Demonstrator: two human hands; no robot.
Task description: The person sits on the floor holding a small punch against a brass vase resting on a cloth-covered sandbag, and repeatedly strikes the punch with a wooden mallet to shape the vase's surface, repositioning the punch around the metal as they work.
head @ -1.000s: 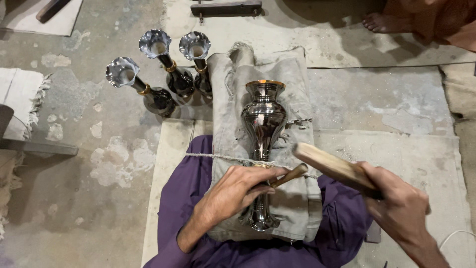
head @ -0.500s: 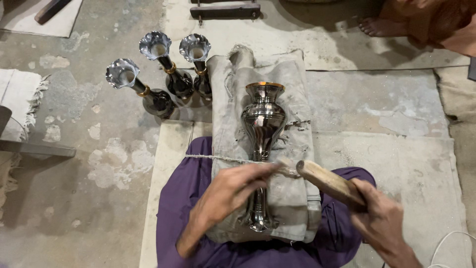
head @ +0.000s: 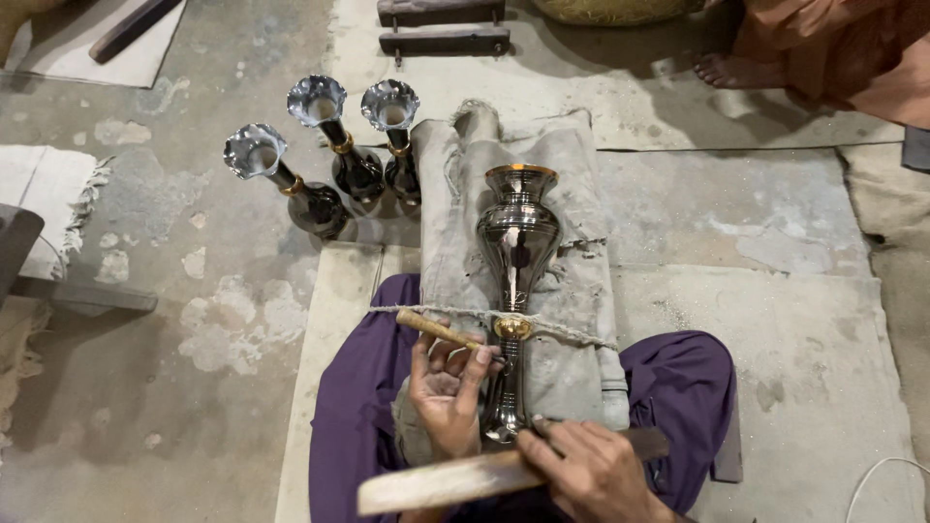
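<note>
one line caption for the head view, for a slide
Left hand holds a wooden-handled tool against a metal vase tied on cloth, right hand grips a wooden bat.

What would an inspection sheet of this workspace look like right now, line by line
Surface: bare concrete floor, stained, with a pale slab under the person.
Job's things: shiny metal vase lying on a grey cloth roll, tied down by a cord at its brass neck ring.
Clutter: three dark vases standing at the left of the roll; wooden pieces at the far edge; white mat at left.
Hands: left hand, fingers around a thin wooden-handled tool at the vase's neck; right hand gripping a flat wooden bat.
Cables: white cable at bottom right.
Surroundings: another person's bare foot and orange garment at top right.
</note>
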